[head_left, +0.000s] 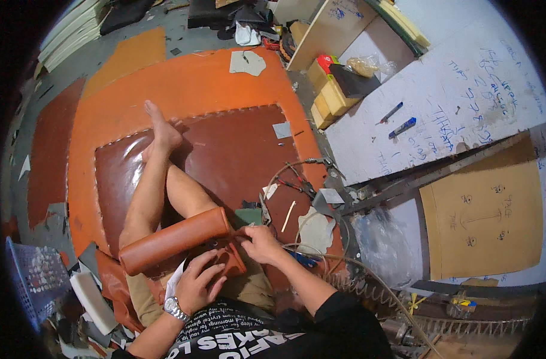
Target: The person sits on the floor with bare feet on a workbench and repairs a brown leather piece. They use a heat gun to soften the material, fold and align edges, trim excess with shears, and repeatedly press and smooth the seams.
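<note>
Across my lap lies a brown padded leather roll (174,240), its right end near my right hand. A flap of the same brown leather (232,263) spreads below that end, with a small dark round spot beside it. My left hand (199,280), with a metal watch at the wrist, rests on this flap with its fingers apart. At the roll's right end, my right hand (260,244) pinches the leather edge between thumb and fingers. Something white (176,280) shows next to my left hand, partly hidden. Loose brown leather (114,287) hangs at the left of my lap.
An orange and brown mat (225,137) covers the floor under my bare legs. At right stands a white board (428,125) with markers on it. Hoses and an air tool (327,170) lie right of my knees. A blue basket (42,278) stands at left.
</note>
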The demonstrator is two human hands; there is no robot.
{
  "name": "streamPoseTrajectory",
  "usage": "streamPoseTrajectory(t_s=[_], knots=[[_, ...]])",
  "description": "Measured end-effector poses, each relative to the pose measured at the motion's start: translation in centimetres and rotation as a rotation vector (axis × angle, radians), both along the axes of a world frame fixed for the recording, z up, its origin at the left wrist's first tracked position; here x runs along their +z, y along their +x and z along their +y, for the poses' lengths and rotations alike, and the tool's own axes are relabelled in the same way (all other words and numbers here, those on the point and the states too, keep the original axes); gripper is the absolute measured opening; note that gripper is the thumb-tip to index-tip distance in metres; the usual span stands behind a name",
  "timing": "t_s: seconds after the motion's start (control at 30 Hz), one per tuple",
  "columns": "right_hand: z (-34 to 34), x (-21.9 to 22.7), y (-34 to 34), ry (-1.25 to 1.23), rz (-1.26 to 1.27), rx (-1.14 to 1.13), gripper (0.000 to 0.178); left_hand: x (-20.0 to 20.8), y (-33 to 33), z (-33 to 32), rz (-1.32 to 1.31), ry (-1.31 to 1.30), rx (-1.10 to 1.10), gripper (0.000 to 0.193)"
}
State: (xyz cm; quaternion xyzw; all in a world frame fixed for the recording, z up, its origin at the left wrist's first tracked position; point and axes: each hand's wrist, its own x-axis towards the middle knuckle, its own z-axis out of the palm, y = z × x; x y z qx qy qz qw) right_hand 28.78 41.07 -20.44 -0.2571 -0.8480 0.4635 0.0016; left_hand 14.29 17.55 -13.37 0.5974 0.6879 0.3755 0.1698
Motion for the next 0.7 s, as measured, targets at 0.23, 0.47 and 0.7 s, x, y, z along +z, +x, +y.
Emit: streamPoseTrajectory(t_s=[0.23, 0.47, 0.7], knots=[[-0.6, 6.7, -0.9, -0.196, 0.207, -0.008, 0.02, 0.7, 1.3, 0.0, -0.078, 0.0, 0.489, 0.04], [-8.6, 13.6, -8.9, 0.225, 0.502, 0.343, 0.036, 1.0, 1.4, -0.4, 0.211, -0.133, 0.032, 0.015], [-10.0, 17.5, -5.5, 0.182, 0.93, 0.226, 0.017, 1.8, 0.3, -0.2, 0.015, -0.093, 0.105, 0.04]])
